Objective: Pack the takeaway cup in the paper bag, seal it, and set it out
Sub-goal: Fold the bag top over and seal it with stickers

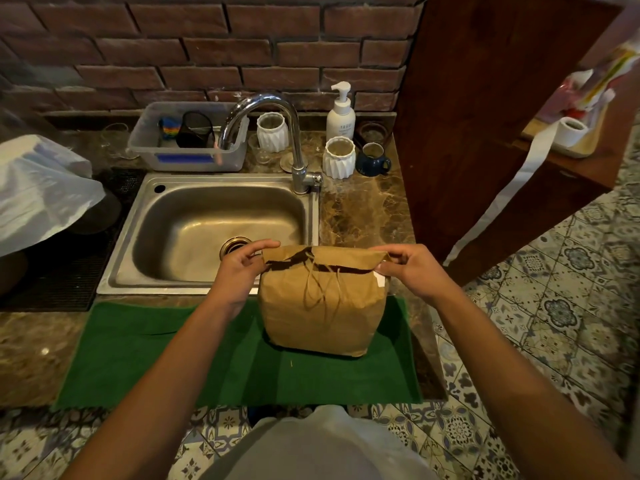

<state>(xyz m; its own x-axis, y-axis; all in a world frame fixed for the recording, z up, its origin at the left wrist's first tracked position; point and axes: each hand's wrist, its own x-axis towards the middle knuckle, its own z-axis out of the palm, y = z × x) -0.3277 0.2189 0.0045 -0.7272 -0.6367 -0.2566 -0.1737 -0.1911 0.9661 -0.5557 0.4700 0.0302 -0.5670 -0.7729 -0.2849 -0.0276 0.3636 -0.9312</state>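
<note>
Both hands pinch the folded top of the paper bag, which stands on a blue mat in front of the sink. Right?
Not quite: the head view shows a green mat, not blue. The rest holds: left hand and right hand pinch the folded top of the paper bag, standing before the sink.

Both hands' fingers (263,244) pinch folded paper bag (323,306) top, on green mat (173,358).

A single wide-angle camera on the person's head looks forward and steeply down from close above the worktop (360,216), facing the brick wall (207,39) behind the sink (138,237), with both forearms reaching in from the bottom edge and patterned floor (554,323) showing at right.
</note>
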